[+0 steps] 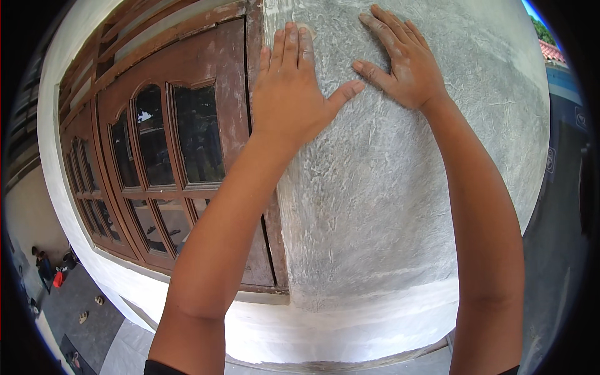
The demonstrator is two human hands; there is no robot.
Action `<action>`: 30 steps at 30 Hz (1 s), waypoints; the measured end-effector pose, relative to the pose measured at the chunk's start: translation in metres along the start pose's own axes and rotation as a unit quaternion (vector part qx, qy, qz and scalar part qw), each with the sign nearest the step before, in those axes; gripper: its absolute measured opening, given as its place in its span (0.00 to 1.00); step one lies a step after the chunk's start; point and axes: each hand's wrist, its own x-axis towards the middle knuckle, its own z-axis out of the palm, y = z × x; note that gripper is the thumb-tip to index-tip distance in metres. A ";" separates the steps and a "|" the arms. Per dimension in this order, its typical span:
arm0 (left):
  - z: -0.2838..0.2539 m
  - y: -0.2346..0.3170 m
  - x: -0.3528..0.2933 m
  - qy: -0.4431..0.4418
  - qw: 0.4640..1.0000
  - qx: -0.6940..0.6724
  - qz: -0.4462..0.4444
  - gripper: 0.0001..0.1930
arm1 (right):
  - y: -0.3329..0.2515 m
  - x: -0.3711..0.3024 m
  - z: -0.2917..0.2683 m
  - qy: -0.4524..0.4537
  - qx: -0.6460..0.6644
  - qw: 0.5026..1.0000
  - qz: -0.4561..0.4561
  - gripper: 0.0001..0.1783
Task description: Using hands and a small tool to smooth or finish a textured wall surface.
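My left hand [289, 94] lies flat against the textured grey-white wall [375, 187], next to the window frame, with its fingers stretched upward and the thumb out to the right. A small pale patch [310, 29] shows beside its fingertips; whether this is a thing under the fingers or part of the wall I cannot tell. Higher up and to the right, my right hand [405, 70] has its fingers spread at the same wall, palm toward it. Whitish dust coats the fingers of both hands. No held object shows in the right hand.
Left of the wall is a brown wooden window [181, 137] with dark glass panes and a worn frame. A white ledge [337, 331] runs below. At far left, a person [44, 265] is near a red item [59, 279], with sandals [84, 317] on the floor.
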 end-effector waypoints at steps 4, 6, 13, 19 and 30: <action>0.002 0.005 -0.012 0.022 1.000 0.000 -0.001 0.52 | 0.000 -0.001 -0.001 -0.011 -0.005 1.000 0.006 0.48; -0.004 0.019 -0.038 -0.008 1.000 -0.005 -0.004 0.52 | 0.002 -0.002 -0.001 -0.016 -0.007 1.000 0.014 0.48; -0.001 -0.006 -0.008 0.013 0.999 0.013 0.031 0.53 | 0.002 0.001 0.008 0.059 -0.050 0.997 -0.032 0.44; -0.007 0.025 -0.062 -0.050 0.999 -0.012 -0.002 0.52 | 0.004 -0.003 0.001 -0.009 -0.012 1.000 0.010 0.49; -0.007 0.034 -0.079 -0.041 0.999 -0.011 -0.007 0.52 | 0.005 -0.004 0.002 -0.004 -0.005 1.000 0.017 0.47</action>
